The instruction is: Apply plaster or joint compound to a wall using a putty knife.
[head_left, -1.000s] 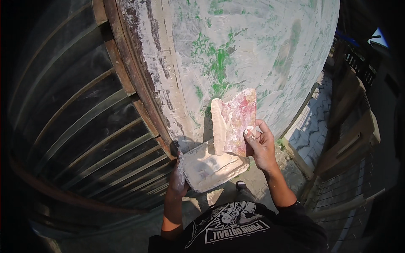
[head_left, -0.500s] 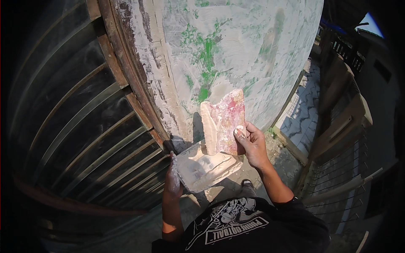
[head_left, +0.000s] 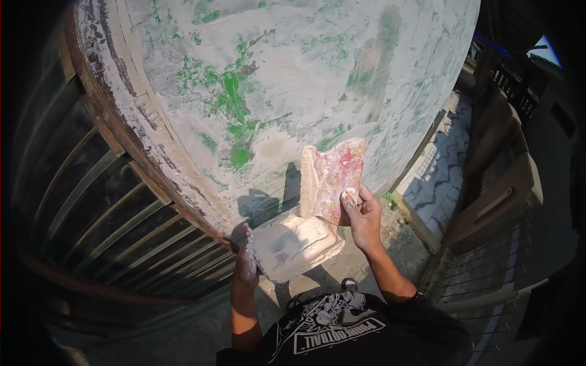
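My right hand (head_left: 362, 221) pinches the lower right edge of a thin, wavy putty spreader (head_left: 339, 177), pink and stained with dried filler. Thick cream putty lines the spreader's left edge. At the left, my left hand (head_left: 248, 259), dusted white, grips the side of a shallow rectangular tray (head_left: 332, 253) smeared inside with off-white putty. The spreader's lower end is just above the tray's far edge; I cannot tell whether they touch. Behind both stands a wall (head_left: 317, 79) patched with white filler over green paint, and shadows of my hands and the spreader fall on it.
On the left, a worn wooden frame (head_left: 116, 137) borders a dark slatted opening (head_left: 91, 213). To the right lie a tiled strip (head_left: 436, 177), a low brown wall (head_left: 488, 171) and wire mesh (head_left: 473, 305). My shod foot (head_left: 348, 285) is on the paving below.
The wall and wooden frame have shifted left in view, showing more of the patched surface. Both hands still hold the tray and spreader, which sit slightly lower at the spreader's end.
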A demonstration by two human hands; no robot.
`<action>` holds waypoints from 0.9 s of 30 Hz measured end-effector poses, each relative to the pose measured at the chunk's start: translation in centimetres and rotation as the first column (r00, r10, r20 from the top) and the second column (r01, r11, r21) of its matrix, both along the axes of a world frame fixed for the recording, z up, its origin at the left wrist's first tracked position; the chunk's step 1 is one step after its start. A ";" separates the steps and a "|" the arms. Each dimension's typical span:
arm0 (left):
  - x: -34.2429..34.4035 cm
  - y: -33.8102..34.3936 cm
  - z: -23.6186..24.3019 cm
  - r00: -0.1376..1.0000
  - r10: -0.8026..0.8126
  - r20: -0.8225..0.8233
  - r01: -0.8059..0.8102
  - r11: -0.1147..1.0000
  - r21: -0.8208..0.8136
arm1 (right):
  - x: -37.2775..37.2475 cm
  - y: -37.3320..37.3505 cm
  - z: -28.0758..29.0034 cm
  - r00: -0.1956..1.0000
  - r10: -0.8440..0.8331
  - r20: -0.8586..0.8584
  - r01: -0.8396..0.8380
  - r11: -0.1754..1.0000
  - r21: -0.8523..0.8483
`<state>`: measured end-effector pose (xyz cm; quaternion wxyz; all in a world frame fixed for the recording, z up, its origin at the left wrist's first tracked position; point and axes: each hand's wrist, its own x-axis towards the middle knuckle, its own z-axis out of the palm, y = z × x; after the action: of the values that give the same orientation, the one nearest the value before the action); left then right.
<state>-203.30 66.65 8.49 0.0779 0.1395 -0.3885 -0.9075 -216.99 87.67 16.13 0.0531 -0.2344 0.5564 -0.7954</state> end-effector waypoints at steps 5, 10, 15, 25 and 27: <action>-2.1 2.7 -1.1 0.999 0.053 0.013 -0.053 0.997 0.049 | -4.3 2.7 -1.3 1.000 -0.012 0.015 0.012 1.000 -0.027; -2.5 4.5 -2.8 0.983 0.182 0.029 -0.180 0.982 -0.059 | -8.4 3.1 -3.0 0.955 -0.228 -0.188 0.236 0.972 0.020; -0.5 4.3 -4.2 0.977 0.169 0.130 -0.177 0.983 0.049 | -10.2 -1.1 -4.8 0.669 -0.406 -0.622 0.523 0.852 0.006; 3.2 2.5 -2.5 0.921 0.341 0.187 -0.305 0.932 -0.195 | -6.8 -6.0 -8.0 0.585 -0.314 -0.748 0.470 0.883 -0.003; 3.7 1.6 -3.0 0.929 0.320 0.188 -0.281 0.937 -0.207 | -6.3 -6.2 -8.6 0.613 -0.325 -0.720 0.450 0.893 -0.019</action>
<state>-199.61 68.24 5.45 0.1852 0.2888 -0.4474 -0.8259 -223.31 81.50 7.54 -0.3185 -0.3889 0.6340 -0.5876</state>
